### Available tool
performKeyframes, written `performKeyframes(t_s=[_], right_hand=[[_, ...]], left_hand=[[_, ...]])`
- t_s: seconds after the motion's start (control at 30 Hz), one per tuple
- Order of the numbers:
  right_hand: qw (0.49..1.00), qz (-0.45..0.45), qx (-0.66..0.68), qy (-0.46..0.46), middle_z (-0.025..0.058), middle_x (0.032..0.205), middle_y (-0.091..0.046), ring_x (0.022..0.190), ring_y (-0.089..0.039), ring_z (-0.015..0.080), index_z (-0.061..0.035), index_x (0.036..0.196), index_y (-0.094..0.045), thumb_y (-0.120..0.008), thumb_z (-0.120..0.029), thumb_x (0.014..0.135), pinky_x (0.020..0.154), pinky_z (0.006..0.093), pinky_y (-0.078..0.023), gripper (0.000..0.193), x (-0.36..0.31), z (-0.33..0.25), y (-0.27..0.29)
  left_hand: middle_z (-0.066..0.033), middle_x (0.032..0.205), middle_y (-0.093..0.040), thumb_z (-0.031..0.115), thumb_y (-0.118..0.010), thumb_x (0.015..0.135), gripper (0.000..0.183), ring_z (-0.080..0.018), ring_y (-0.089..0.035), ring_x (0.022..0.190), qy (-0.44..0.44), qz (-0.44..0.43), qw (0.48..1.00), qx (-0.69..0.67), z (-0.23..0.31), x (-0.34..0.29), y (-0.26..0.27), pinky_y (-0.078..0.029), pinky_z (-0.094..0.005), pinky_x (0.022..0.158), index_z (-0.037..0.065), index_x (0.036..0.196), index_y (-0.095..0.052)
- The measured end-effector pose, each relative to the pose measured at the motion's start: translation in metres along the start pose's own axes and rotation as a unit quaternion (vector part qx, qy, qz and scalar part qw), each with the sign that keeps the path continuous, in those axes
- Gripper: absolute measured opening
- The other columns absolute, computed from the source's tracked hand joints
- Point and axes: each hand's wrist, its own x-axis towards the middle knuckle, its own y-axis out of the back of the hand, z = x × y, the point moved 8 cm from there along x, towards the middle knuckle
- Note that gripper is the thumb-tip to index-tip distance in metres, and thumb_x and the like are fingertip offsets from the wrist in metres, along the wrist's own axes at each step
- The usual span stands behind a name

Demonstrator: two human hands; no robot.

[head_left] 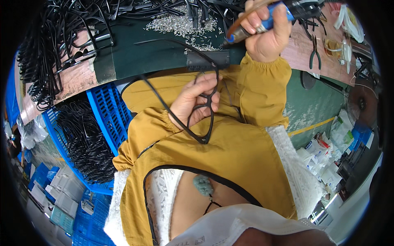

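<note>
My left hand (pixel 193 101) is closed around the middle of a black eyeglass frame (pixel 211 117), held above my lap. The frame's two temples are unfolded and point toward the bench. My right hand (pixel 269 39) grips a blue electric screwdriver (pixel 267 23), raised at the bench's front edge. Its tip points left, over the bench and apart from the frame. A dark block (pixel 207 60) sits at the bench edge between my hands. Beyond it lies a heap of small silvery screw-like pieces (pixel 180 22) on the dark green mat (pixel 133 55).
Many black frames and temples (pixel 41 61) are piled at the bench's left and back. Below left, a blue basket (pixel 107 119) holds more black parts (pixel 84 143). Pliers (pixel 315 53) lie on the right of the bench. A fan (pixel 361 101) and bags (pixel 322 156) are at the right.
</note>
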Motion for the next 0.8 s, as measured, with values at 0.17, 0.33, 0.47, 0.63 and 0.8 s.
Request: performKeyframes(t_s=[0.17, 0.33, 0.47, 0.63, 0.8], right_hand=[[0.998, -0.033, -0.057, -0.023, 0.0039, 0.075, -0.048, 0.06, -0.049, 0.0138, -0.0091, 0.118, -0.052, -0.059, -0.023, 0.103, 0.049, 0.0273, -0.041, 0.021, -0.054, -0.009, -0.03], [0.991, -0.053, -0.126, -0.007, 0.0013, 0.077, -0.046, 0.06, -0.047, 0.013, -0.0125, 0.102, -0.048, -0.059, -0.022, 0.103, 0.051, 0.0251, -0.041, 0.015, -0.069, -0.011, -0.047], [0.987, -0.069, -0.145, -0.002, 0.0021, 0.077, -0.047, 0.061, -0.047, 0.0138, -0.0122, 0.102, -0.05, -0.06, -0.017, 0.103, 0.051, 0.0261, -0.042, 0.011, -0.066, -0.007, -0.051], [0.992, -0.065, -0.103, -0.043, 0.0016, 0.077, -0.049, 0.06, -0.045, 0.0123, -0.0131, 0.101, -0.049, -0.061, -0.016, 0.103, 0.05, 0.0251, -0.038, 0.012, -0.069, 0.007, -0.044], [0.995, -0.056, -0.013, -0.083, -0.0025, 0.073, -0.043, 0.058, -0.042, 0.0097, -0.0133, 0.097, -0.049, -0.06, -0.028, 0.103, 0.049, 0.0227, -0.035, 0.019, -0.053, 0.004, -0.028]], left_hand=[[0.0038, 0.069, -0.055, 0.034, -0.059, 0.106, 0.022, -0.008, -0.048, 0.054, 0.014, -0.035, 0.997, -0.07, -0.007, 0.014, -0.002, -0.034, -0.0231, 0.046, 0.02, 0.122, -0.063], [0.0046, 0.069, -0.054, 0.034, -0.058, 0.106, 0.023, -0.007, -0.048, 0.053, 0.001, -0.091, 0.991, -0.093, -0.011, 0.02, 0.002, -0.034, -0.0233, 0.046, 0.02, 0.124, -0.063], [0.0048, 0.069, -0.053, 0.034, -0.057, 0.106, 0.026, -0.0067, -0.045, 0.051, -0.012, -0.125, 0.988, -0.087, -0.01, 0.021, 0.001, -0.034, -0.0229, 0.046, 0.02, 0.127, -0.062], [0.0043, 0.067, -0.051, 0.036, -0.055, 0.106, 0.027, -0.0077, -0.041, 0.049, -0.001, -0.139, 0.987, -0.086, -0.008, 0.026, -0.003, -0.033, -0.0227, 0.046, 0.018, 0.126, -0.062], [-0.0009, 0.065, -0.054, 0.036, -0.055, 0.104, 0.031, -0.011, -0.048, 0.051, -0.013, -0.063, 0.998, -0.017, -0.002, 0.019, 0.0, -0.032, -0.0234, 0.044, 0.013, 0.125, -0.061]])
